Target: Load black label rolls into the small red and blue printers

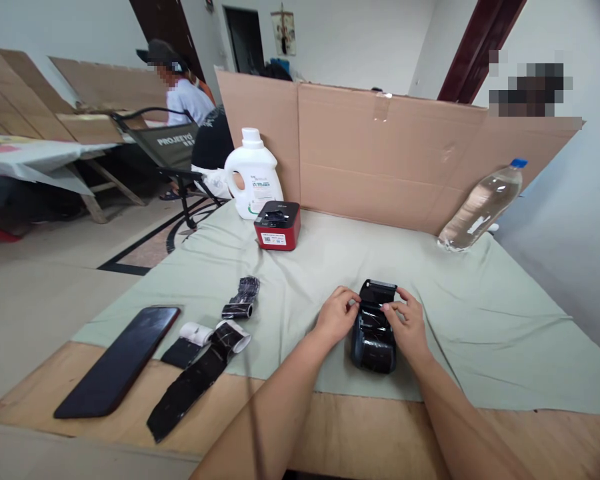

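A black, shiny device that looks like a portable receipt printer (pixel 374 343) lies on the green cloth in front of me. Its flap-like far end (pixel 379 288) is raised. My left hand (pixel 337 312) pinches at the device's left edge, with the fingers curled together. On the opposite side, my right hand (pixel 407 323) has its thumb and fingers closed on the upper right edge. Glossy black material, possibly a paper strip, covers the device's middle; whether the fingertips pinch it separately is too small to tell.
Left of my arms lie a partly unrolled black strip roll (pixel 195 383), a smaller black roll (pixel 243 300) and a dark flat tray-like object (pixel 120 363). Farther back stand a red-black box-shaped device (pixel 280 239), a white jug (pixel 255 177), a water bottle (pixel 480 207) and a cardboard screen (pixel 380 160).
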The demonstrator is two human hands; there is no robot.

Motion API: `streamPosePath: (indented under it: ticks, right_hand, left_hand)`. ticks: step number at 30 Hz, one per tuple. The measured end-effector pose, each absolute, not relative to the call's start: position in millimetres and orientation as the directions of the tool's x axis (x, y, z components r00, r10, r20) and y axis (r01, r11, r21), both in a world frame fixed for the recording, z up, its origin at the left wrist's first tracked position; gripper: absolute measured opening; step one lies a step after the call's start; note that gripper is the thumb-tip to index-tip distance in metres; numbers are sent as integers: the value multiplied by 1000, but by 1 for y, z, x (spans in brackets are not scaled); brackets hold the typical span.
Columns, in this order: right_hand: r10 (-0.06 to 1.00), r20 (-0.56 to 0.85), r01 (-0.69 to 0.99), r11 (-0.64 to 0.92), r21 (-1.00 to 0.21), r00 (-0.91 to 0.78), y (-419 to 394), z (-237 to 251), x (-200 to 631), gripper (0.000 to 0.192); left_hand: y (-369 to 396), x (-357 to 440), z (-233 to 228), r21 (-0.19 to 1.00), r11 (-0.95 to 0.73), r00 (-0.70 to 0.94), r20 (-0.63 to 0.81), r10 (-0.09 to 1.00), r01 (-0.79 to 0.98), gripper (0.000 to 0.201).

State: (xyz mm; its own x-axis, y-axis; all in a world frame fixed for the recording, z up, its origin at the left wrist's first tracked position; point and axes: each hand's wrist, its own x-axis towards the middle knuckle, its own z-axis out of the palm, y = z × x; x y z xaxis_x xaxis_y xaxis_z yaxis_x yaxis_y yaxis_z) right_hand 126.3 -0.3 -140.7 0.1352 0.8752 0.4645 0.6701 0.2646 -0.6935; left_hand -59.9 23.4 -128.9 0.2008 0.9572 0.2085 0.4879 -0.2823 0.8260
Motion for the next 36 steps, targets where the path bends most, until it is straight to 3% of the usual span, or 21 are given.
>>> streamPosePath:
  ticks: [8,15,24,31,36]
  right_hand:
    - [941,314,883,249,-397,-124,-7,-131,126,23]
    - [974,180,918,193,-346,-136,-13,-120,123,29]
    - [979,108,828,205,-521,-174,-8,-127,128,26]
    - [980,85,816,199,-542,-182,-6,-124,130,24]
    - [975,38,724,189,-663,-219,-1,-123,133,20]
  left_hand:
    - [25,-58,-136,834,-303,254,203,946,461,27]
    - [24,-57,-134,844,-264,258,156,953,466,26]
    - [22,-57,-131,829,-238,250,123,960,506,25]
    - [21,-56,-128,815,-229,239,115,964,532,25]
    - [20,-56,-128,817,-215,235,100,967,536,26]
